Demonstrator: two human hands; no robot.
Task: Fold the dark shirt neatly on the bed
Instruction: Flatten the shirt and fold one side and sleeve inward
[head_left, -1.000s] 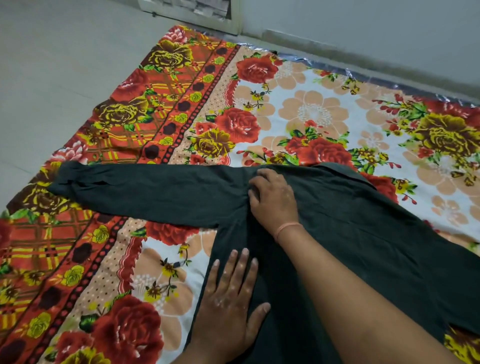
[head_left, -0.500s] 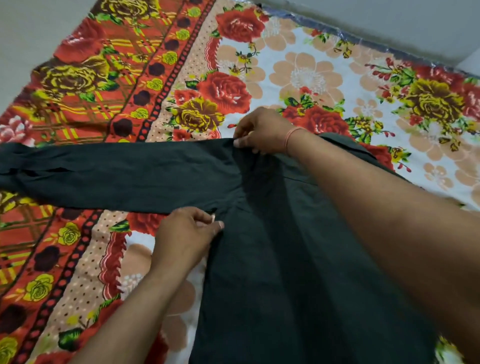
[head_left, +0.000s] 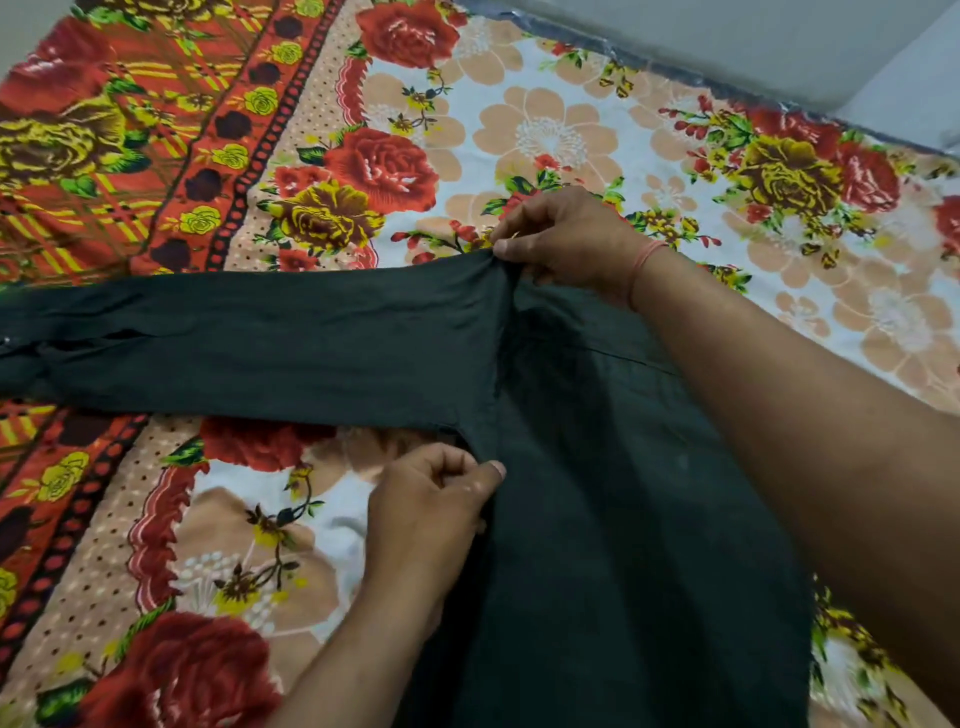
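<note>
Floral bedsheet (head_left: 545, 135) holds the dark shirt (head_left: 623, 519) flat across its middle; my right hand (head_left: 566, 239) pinches its shoulder, left hand (head_left: 436, 499) its underarm edge. I'd lift both evenly, fold line straight.

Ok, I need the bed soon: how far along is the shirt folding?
Early. Done: the dark shirt lies spread on the floral sheet, its sleeve stretched out to the left. In hand: the right hand pinches the shoulder and the left hand pinches the side edge under the sleeve. Left: no fold shows yet, so sleeve and body both need folding.
</note>
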